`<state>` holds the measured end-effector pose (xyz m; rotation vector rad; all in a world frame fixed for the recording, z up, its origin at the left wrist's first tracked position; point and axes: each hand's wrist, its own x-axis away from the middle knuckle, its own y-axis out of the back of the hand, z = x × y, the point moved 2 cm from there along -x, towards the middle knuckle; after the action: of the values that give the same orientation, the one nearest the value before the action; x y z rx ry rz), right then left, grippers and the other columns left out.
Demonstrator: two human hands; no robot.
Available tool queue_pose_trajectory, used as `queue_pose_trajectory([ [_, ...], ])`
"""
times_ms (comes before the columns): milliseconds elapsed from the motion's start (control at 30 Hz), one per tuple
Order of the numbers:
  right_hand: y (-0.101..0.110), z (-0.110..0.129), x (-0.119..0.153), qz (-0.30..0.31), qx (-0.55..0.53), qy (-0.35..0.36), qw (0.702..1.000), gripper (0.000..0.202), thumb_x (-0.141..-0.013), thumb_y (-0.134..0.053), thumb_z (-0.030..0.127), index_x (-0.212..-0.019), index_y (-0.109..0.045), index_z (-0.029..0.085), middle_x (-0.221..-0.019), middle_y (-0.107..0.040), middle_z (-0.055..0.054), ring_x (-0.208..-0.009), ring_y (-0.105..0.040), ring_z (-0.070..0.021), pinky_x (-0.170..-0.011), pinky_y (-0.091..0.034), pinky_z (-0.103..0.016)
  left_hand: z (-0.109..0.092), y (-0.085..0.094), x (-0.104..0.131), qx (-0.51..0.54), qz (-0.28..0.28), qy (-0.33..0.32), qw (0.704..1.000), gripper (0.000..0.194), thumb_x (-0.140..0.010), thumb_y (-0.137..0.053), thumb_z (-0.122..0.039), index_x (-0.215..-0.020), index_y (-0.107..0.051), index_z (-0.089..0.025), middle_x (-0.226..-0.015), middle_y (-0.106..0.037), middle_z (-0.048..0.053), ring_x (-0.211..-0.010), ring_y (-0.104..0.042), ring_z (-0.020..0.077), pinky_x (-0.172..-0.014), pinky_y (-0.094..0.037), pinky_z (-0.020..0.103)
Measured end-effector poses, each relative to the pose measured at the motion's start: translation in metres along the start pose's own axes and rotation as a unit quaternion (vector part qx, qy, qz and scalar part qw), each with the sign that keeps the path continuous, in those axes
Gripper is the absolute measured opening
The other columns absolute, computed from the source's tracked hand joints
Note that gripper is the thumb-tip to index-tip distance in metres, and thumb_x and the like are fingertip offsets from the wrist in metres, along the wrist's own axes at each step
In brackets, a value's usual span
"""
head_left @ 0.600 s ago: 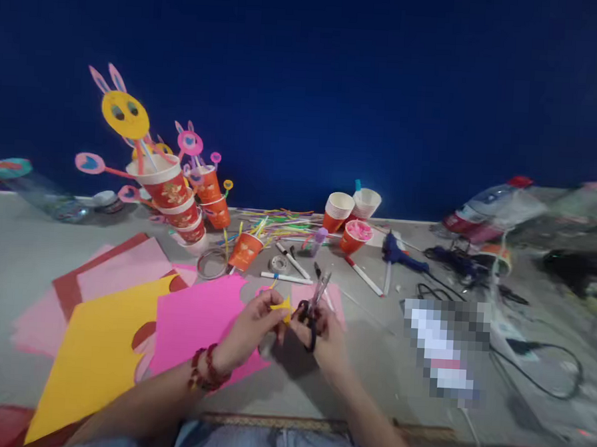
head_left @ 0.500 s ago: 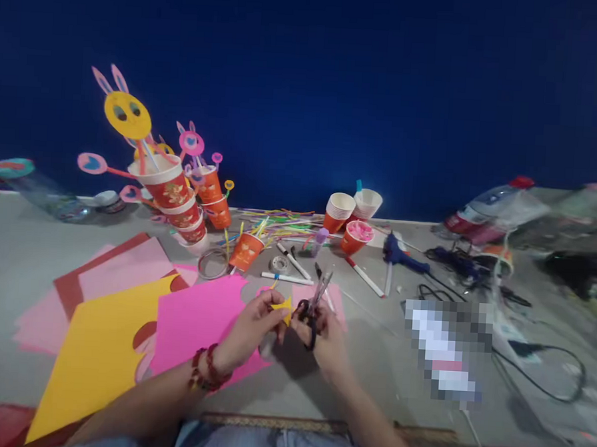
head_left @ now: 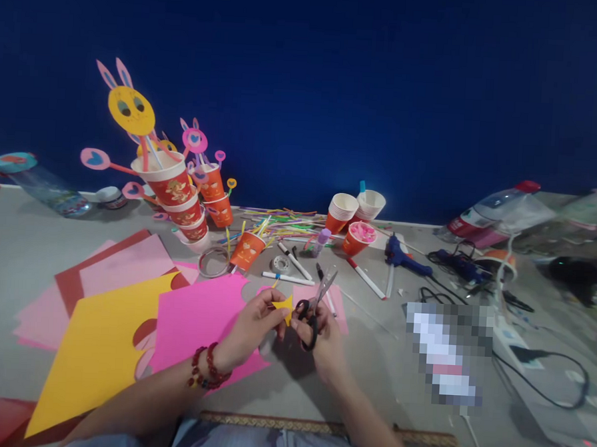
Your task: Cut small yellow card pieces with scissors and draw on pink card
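Note:
My left hand [head_left: 253, 324] pinches a small yellow paper piece [head_left: 284, 307] between thumb and fingers; a red bead bracelet sits on that wrist. My right hand [head_left: 323, 331] grips black-handled scissors [head_left: 314, 304], whose blades point up and away with a small gap between them. The two hands meet above a bright pink sheet [head_left: 200, 322] lying on the grey table [head_left: 371, 361]. A large yellow sheet [head_left: 96, 346] with a scalloped cut-out edge lies to the left of my left forearm.
Stacked red paper cups with bunny-face decorations [head_left: 173, 190] stand at back left. Straws, markers [head_left: 365, 278], a tape roll [head_left: 280, 263], more cups [head_left: 340, 212], a blue glue gun [head_left: 401, 255], cables and a plastic bottle [head_left: 494, 207] crowd the back and right.
The scissor blades have parted a little and tilted right. My hands stay together with the yellow piece; the view shifted slightly.

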<state>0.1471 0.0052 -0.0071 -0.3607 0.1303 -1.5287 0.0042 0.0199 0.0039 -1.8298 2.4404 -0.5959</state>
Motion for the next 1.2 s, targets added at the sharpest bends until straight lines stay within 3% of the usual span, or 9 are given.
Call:
queue_pose_trajectory([
  [467, 0.0, -0.001, 0.001, -0.021, 0.021, -0.007, 1.0, 0.034, -0.065, -0.084, 0.032, -0.08, -0.056, 0.021, -0.067, -0.058, 0.004, -0.051, -0.045, -0.0093, -0.045, -0.034, -0.02, -0.003, -0.001, 0.002, -0.001, 0.004, 0.007, 1.0, 0.028, -0.08, -0.07, -0.038, -0.087, -0.05, -0.019, -0.056, -0.058, -0.007, -0.047, -0.055, 0.0081, -0.051, -0.037, 0.019],
  [700, -0.001, 0.004, 0.001, -0.011, 0.039, 0.013, 0.999, 0.033, -0.066, -0.083, 0.034, -0.08, -0.056, 0.022, -0.071, -0.062, 0.002, -0.06, -0.053, -0.0132, -0.053, -0.041, -0.023, -0.004, 0.0, 0.002, 0.003, 0.012, 0.003, 1.0, 0.03, -0.082, -0.07, -0.04, -0.078, -0.049, -0.02, -0.059, -0.06, -0.005, -0.05, -0.057, 0.0098, -0.053, -0.041, 0.021],
  [1200, -0.005, 0.012, 0.003, -0.001, 0.058, 0.012, 0.998, 0.033, -0.064, -0.083, 0.03, -0.078, -0.054, 0.022, -0.068, -0.059, 0.004, -0.059, -0.053, -0.0134, -0.054, -0.04, -0.024, 0.002, 0.003, 0.002, 0.004, 0.012, -0.008, 1.0, 0.03, -0.085, -0.068, -0.041, -0.078, -0.047, -0.021, -0.059, -0.06, -0.005, -0.05, -0.057, 0.0109, -0.055, -0.043, 0.023],
])
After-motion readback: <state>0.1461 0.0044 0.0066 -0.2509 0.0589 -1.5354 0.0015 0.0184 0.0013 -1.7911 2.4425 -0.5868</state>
